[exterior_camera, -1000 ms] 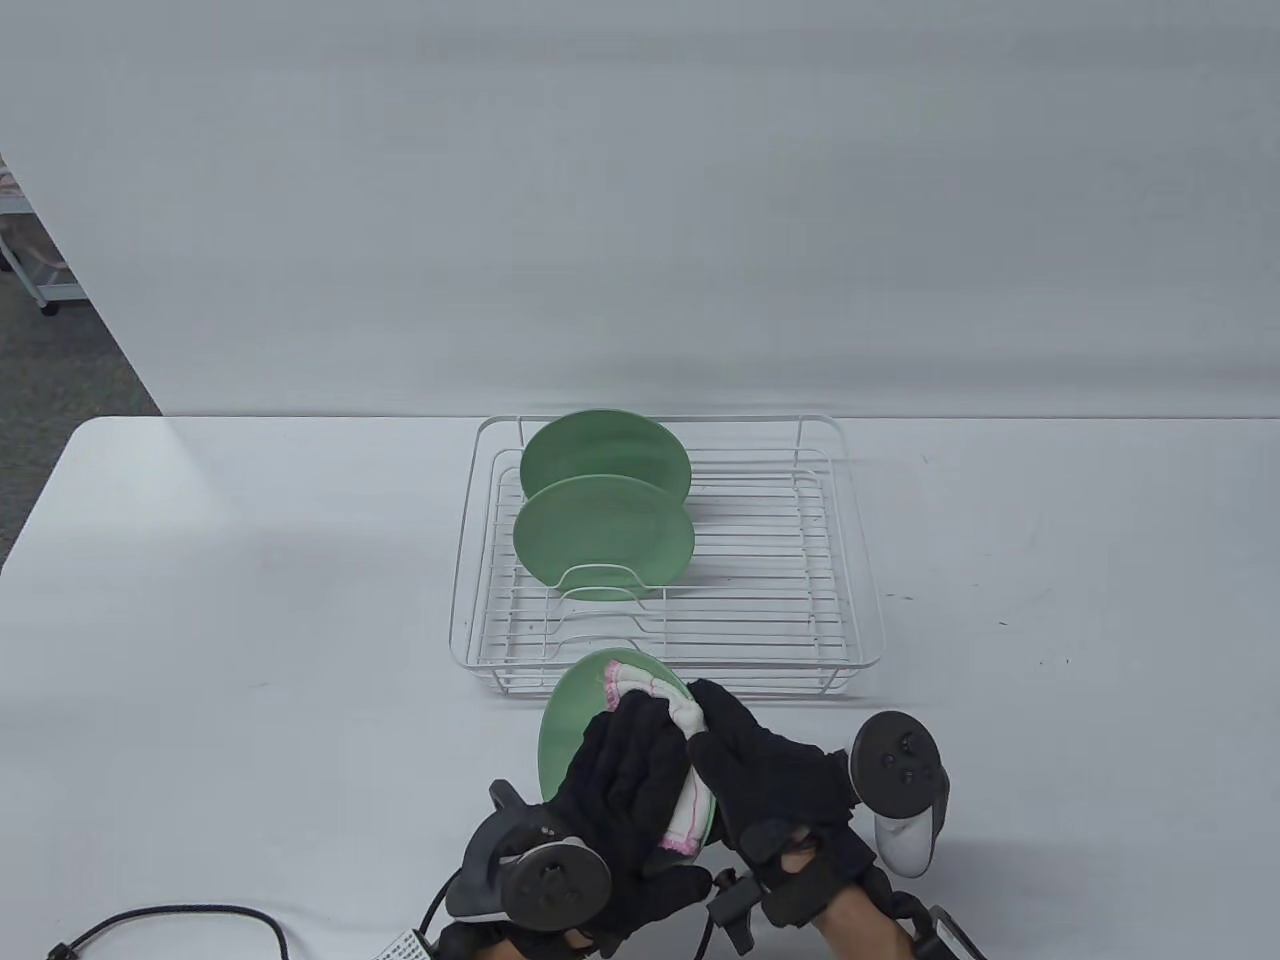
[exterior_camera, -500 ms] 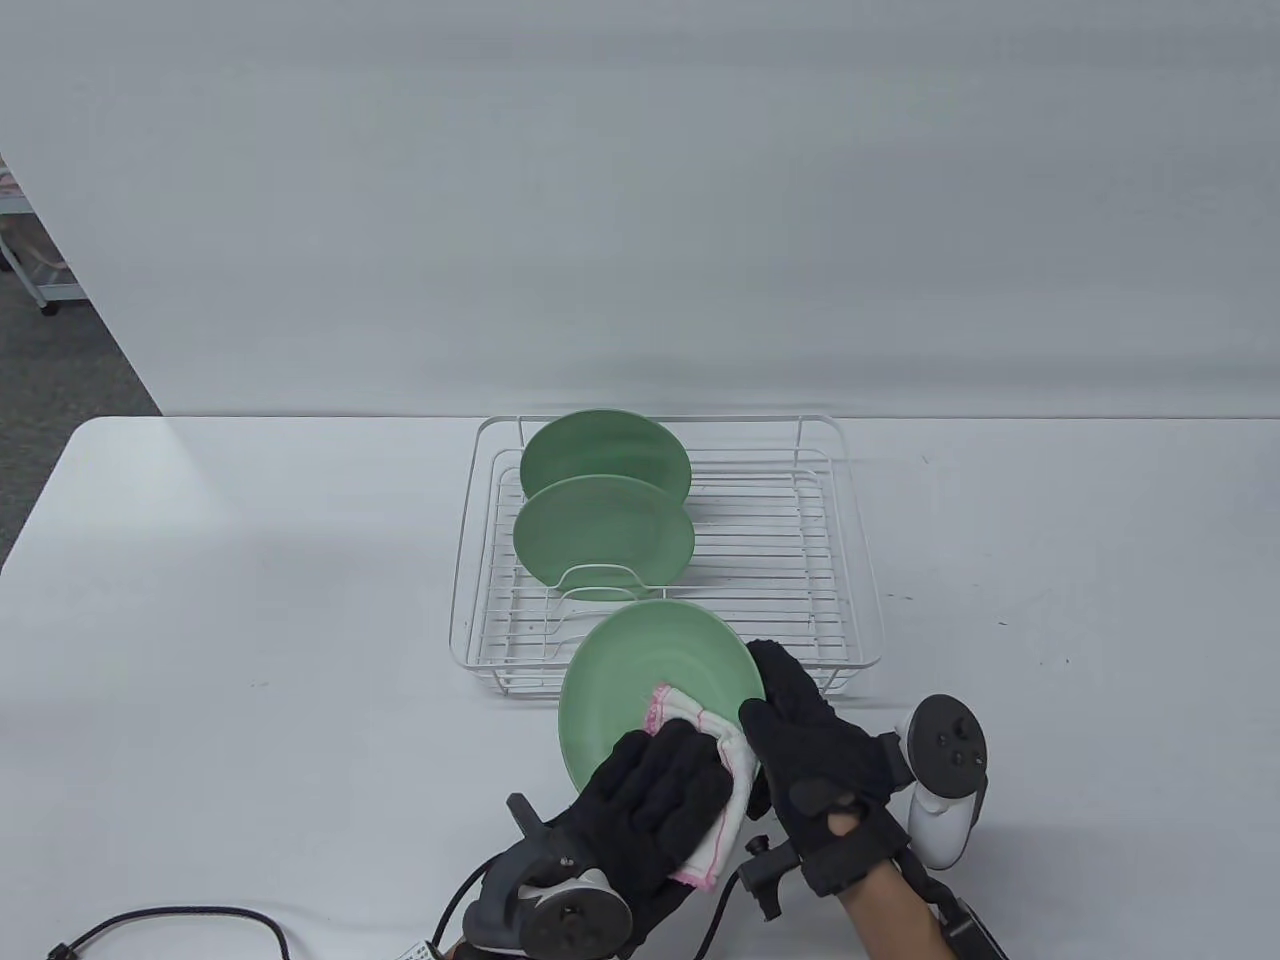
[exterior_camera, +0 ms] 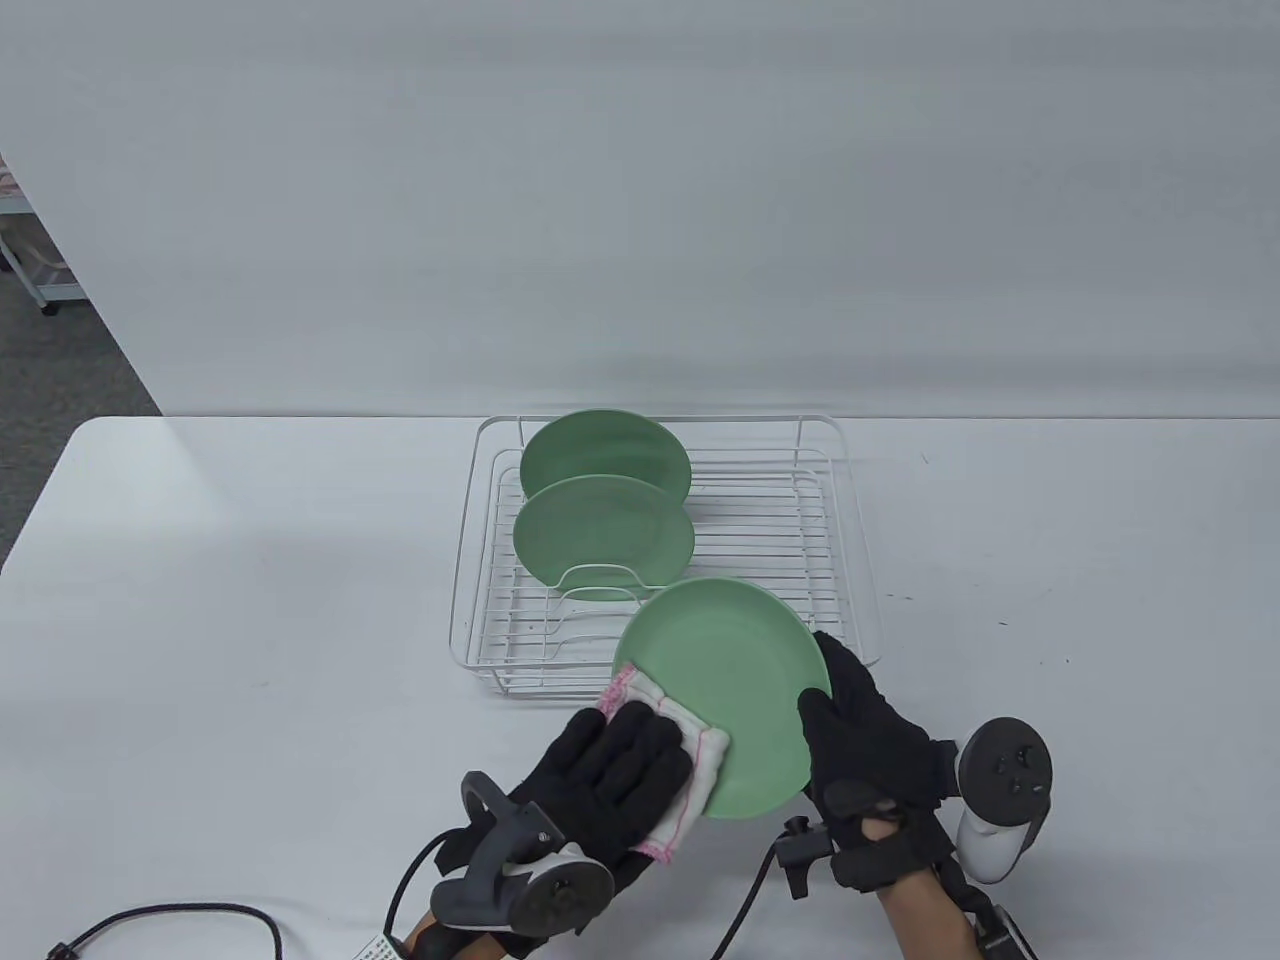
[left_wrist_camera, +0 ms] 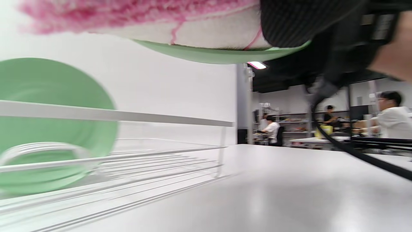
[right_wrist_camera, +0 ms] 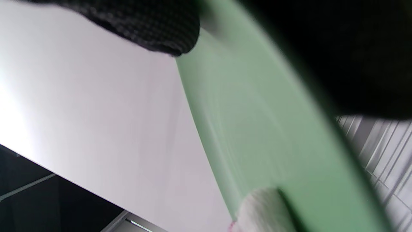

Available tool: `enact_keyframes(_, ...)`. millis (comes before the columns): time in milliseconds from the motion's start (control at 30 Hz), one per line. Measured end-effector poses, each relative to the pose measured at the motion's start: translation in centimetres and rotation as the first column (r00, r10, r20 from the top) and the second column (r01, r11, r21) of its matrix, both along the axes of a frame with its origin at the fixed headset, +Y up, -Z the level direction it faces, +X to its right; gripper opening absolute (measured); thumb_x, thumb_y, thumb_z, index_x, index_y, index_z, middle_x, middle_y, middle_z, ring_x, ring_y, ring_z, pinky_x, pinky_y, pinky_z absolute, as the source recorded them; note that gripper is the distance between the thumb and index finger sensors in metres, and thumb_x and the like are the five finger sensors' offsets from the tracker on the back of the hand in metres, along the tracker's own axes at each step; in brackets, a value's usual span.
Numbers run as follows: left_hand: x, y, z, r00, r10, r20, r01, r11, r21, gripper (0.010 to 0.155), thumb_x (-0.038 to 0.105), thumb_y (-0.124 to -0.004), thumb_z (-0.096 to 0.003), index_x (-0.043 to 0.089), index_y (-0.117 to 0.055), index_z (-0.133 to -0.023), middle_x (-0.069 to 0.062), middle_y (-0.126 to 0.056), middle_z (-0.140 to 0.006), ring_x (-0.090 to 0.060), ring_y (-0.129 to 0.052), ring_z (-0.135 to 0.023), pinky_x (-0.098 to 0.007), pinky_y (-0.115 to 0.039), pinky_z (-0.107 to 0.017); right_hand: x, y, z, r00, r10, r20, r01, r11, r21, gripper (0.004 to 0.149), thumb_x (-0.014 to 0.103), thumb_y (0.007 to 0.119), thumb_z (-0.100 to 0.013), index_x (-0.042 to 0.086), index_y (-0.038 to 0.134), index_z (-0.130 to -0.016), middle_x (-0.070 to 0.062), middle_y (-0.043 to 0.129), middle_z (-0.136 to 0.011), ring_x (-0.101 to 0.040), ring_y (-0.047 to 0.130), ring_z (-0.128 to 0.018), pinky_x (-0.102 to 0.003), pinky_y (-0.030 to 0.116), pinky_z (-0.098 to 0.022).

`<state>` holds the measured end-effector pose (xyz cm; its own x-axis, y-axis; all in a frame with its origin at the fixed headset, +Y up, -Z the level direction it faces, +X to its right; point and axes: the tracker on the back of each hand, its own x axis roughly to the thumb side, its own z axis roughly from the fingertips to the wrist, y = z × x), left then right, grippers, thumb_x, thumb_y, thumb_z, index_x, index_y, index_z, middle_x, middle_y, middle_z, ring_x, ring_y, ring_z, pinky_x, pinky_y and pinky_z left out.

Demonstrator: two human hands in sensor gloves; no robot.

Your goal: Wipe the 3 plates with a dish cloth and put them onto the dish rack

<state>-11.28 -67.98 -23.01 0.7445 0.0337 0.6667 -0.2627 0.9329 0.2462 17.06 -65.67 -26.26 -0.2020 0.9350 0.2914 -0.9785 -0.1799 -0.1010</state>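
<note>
The round pale-green plate [exterior_camera: 725,690] is off the table, held just in front of the white wire dish rack [exterior_camera: 850,560], its far rim overlapping the rack's near right corner in the table view and its face turned up toward the camera. The right hand [exterior_camera: 865,745] has it by the right edge, thumb curled over the rim and fingers behind. The left hand [exterior_camera: 625,770] lies with fairly straight fingers on the white dish cloth with pink stitched edging [exterior_camera: 665,765], pressing it to the plate's lower-left rim. Two more green plates [exterior_camera: 603,535] stand upright in the rack's left slots, one behind the other. I'd judge the open slot lies ahead and to the left of the held plate, so the right hand, the only one gripping it, must tip it on edge and carry it that way.
</note>
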Motion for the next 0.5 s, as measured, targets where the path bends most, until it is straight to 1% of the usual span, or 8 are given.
enact_keyframes(33,-0.4,-0.1,-0.3,1.000,0.017,-0.020,-0.017,1.000,-0.009,0.066,0.050,-0.074,-0.0463,0.028,-0.057,-0.106,-0.002,-0.060,-0.113,-0.030,-0.058,-0.109,-0.059,-0.052,-0.075,-0.3,0.0,0.1,1.000,0.015,-0.016,-0.015,1.000,0.004,0.075,0.025,0.093,-0.024,0.003,0.071,-0.092,-0.027,0.095,-0.065,-0.034,0.101,-0.009,-0.045,0.087,-0.001)
enact_keyframes(67,-0.9,-0.2,-0.8,0.998,0.038,-0.044,-0.040,0.999,-0.029,0.067,0.050,-0.074,-0.0464,0.028,-0.056,-0.106,-0.002,-0.058,-0.113,-0.029,-0.055,-0.109,-0.060,-0.051,-0.075,-1.0,0.0,0.1,0.998,0.040,-0.046,-0.040,0.999,0.006,0.079,0.024,0.094,-0.021,0.002,0.070,-0.092,-0.028,0.095,-0.065,-0.034,0.101,-0.010,-0.045,0.088,-0.001)
enact_keyframes(100,-1.1,-0.3,-1.0,0.997,0.047,-0.066,-0.051,0.998,-0.046,0.068,0.051,-0.074,-0.0463,0.028,-0.054,-0.107,-0.003,-0.056,-0.114,-0.030,-0.053,-0.110,-0.060,-0.050,-0.075,-1.7,0.0,0.2,0.994,0.073,-0.084,-0.073,0.997,0.007,0.062,0.032,0.079,-0.039,0.001,0.070,-0.093,-0.029,0.094,-0.065,-0.034,0.101,-0.010,-0.045,0.088,-0.001)
enact_keyframes(200,-1.5,-0.9,-1.5,0.994,0.029,-0.106,-0.039,0.995,-0.095,0.077,0.061,-0.068,-0.0453,0.027,-0.042,-0.110,-0.004,-0.043,-0.116,-0.032,-0.040,-0.110,-0.061,-0.046,-0.075,-4.3,-0.3,0.6,0.959,0.207,-0.193,-0.206,0.978,0.026,0.064,0.033,0.077,-0.040,-0.001,0.066,-0.093,-0.032,0.092,-0.066,-0.034,0.101,-0.012,-0.044,0.088,-0.003)
enact_keyframes(300,-0.9,-1.5,-1.4,0.997,0.024,-0.071,-0.033,0.992,-0.125,0.088,0.070,-0.061,-0.0417,0.024,-0.030,-0.110,-0.008,-0.030,-0.116,-0.037,-0.031,-0.109,-0.063,-0.043,-0.075,-6.5,-0.6,1.0,0.929,0.299,-0.218,-0.298,0.954,0.038,0.066,0.034,0.075,-0.040,-0.002,0.065,-0.094,-0.032,0.091,-0.067,-0.033,0.102,-0.013,-0.044,0.089,-0.004)
enact_keyframes(367,-0.3,-1.6,-1.0,0.999,0.045,-0.015,-0.047,0.989,-0.137,0.091,0.072,-0.058,-0.0409,0.023,-0.023,-0.110,-0.011,-0.022,-0.115,-0.037,-0.025,-0.109,-0.064,-0.040,-0.075,-7.0,-0.8,0.9,0.925,0.304,-0.229,-0.305,0.952,0.031,0.066,0.035,0.074,-0.040,-0.002,0.065,-0.094,-0.032,0.091,-0.067,-0.032,0.102,-0.014,-0.043,0.089,-0.004)
enact_keyframes(433,0.4,-1.4,-0.4,0.996,0.077,0.043,-0.071,0.989,-0.131,0.093,0.074,-0.056,-0.0398,0.024,-0.021,-0.109,-0.009,-0.019,-0.114,-0.038,-0.023,-0.109,-0.064,-0.039,-0.075,-7.0,-0.9,0.7,0.931,0.271,-0.246,-0.278,0.961,0.007,0.066,0.036,0.074,-0.040,-0.002,0.065,-0.093,-0.032,0.092,-0.067,-0.033,0.103,-0.014,-0.044,0.089,-0.004)
enact_keyframes(500,1.1,-1.2,0.2,0.995,0.057,0.079,-0.048,0.992,-0.116,0.093,0.074,-0.055,-0.0392,0.023,-0.020,-0.109,-0.011,-0.018,-0.114,-0.038,-0.022,-0.109,-0.065,-0.039,-0.075,-6.6,-1.1,0.4,0.941,0.212,-0.265,-0.226,0.974,-0.023,0.066,0.037,0.073,-0.041,-0.002,0.066,-0.093,-0.032,0.092,-0.067,-0.034,0.103,-0.015,-0.045,0.089,-0.004)
